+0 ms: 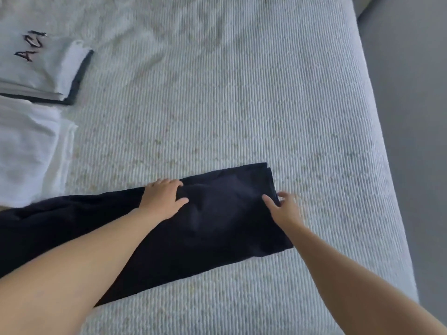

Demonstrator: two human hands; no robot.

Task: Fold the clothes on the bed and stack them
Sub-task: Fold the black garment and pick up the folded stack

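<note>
A dark navy garment (217, 218) lies as a long folded strip across the bed, running from the left edge to the middle. My left hand (162, 194) lies flat on its upper edge, fingers spread and pressing the cloth. My right hand (285, 206) is at the garment's right end, thumb on top of the cloth and fingers past the edge, blurred by motion. A folded white shirt with black lettering (36, 66) tops a stack at the far left. A loose white garment (26, 151) lies below that stack.
The ribbed light grey bedspread (217, 105) covers the bed. The bed's right edge (387, 165) drops to a grey floor (416, 93). Bare bedspread stretches between the navy garment and the stack.
</note>
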